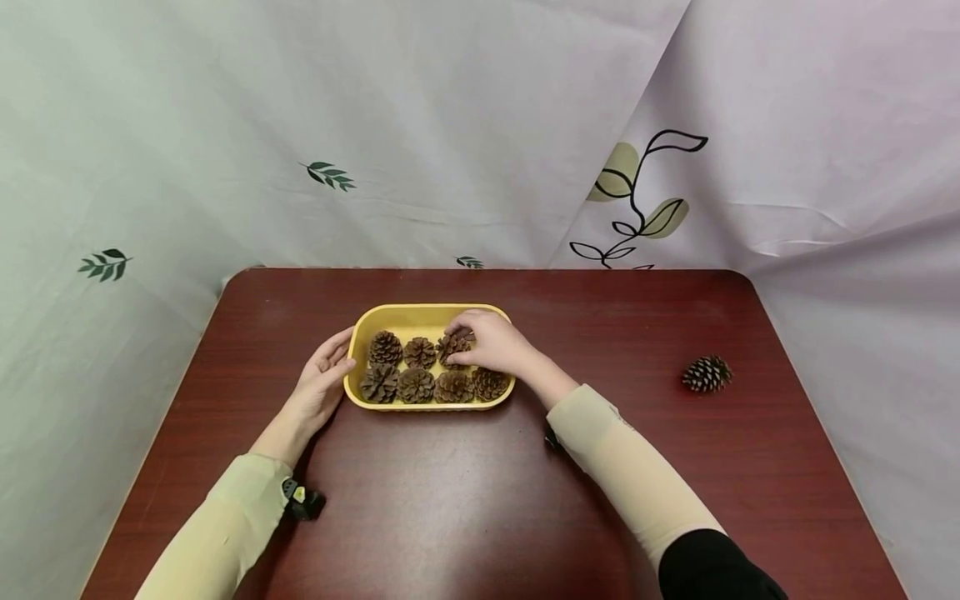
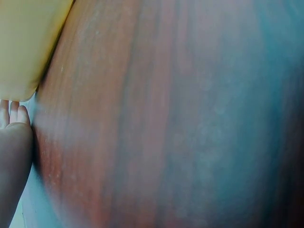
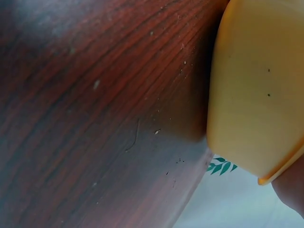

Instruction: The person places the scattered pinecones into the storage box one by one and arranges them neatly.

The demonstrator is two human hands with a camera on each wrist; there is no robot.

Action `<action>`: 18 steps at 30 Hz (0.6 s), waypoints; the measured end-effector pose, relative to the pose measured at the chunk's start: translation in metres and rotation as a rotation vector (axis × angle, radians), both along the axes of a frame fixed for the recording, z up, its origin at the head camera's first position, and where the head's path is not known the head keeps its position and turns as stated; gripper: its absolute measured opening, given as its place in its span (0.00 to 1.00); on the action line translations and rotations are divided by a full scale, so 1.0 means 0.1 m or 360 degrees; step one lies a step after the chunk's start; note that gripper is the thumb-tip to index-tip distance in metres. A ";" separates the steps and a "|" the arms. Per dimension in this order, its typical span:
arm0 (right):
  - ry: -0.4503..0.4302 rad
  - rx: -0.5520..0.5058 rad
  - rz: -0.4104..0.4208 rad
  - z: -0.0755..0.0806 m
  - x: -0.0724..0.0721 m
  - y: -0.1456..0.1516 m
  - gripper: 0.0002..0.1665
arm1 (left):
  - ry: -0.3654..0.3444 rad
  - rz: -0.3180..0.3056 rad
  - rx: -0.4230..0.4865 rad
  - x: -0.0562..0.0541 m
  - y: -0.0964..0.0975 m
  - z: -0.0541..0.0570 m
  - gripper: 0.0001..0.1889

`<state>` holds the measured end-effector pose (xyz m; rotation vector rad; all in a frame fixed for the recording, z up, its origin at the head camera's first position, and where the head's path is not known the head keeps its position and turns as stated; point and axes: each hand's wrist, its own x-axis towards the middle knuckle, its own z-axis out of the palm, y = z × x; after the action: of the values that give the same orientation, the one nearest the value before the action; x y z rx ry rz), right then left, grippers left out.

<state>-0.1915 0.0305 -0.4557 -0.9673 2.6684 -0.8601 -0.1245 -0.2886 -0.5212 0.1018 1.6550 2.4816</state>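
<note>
In the head view a yellow plastic basket (image 1: 420,407) stands on the table, with several brown pine cones (image 1: 416,386) inside in two rows. My left hand (image 1: 318,387) rests against the basket's left end, thumb near the rim. The left wrist view shows fingertips touching the basket wall (image 2: 28,47). My right hand (image 1: 495,343) reaches over the basket's right part and pinches a pine cone (image 1: 448,348) in the back row between thumb and fingers. In the right wrist view the basket's outer wall (image 3: 256,95) hides most of this hand (image 3: 292,185) and the cone.
One more pine cone (image 1: 707,374) lies alone on the right side of the dark red table (image 1: 420,500). Pale cloth (image 1: 450,125) with leaf prints hangs behind and beside the table. Small specks of debris (image 3: 156,131) lie near the basket.
</note>
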 end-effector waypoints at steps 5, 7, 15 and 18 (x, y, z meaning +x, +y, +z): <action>0.0040 0.0092 0.0004 0.01 0.00 -0.01 0.27 | 0.0008 -0.0012 -0.0004 -0.01 0.00 0.00 0.27; 0.0046 0.0107 0.0005 0.01 0.00 -0.02 0.27 | 0.0015 -0.0009 -0.0002 -0.01 0.00 -0.01 0.27; 0.0047 0.0123 -0.0023 0.00 0.01 -0.04 0.26 | -0.0013 0.0008 -0.0007 -0.01 0.02 0.00 0.27; 0.0050 0.0117 -0.0011 -0.01 0.01 -0.06 0.27 | -0.0012 -0.0003 0.0001 -0.01 0.02 0.00 0.27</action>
<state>-0.1906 0.0246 -0.4563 -0.9632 2.7105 -0.7483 -0.1253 -0.2867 -0.5212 0.0941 1.6503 2.4785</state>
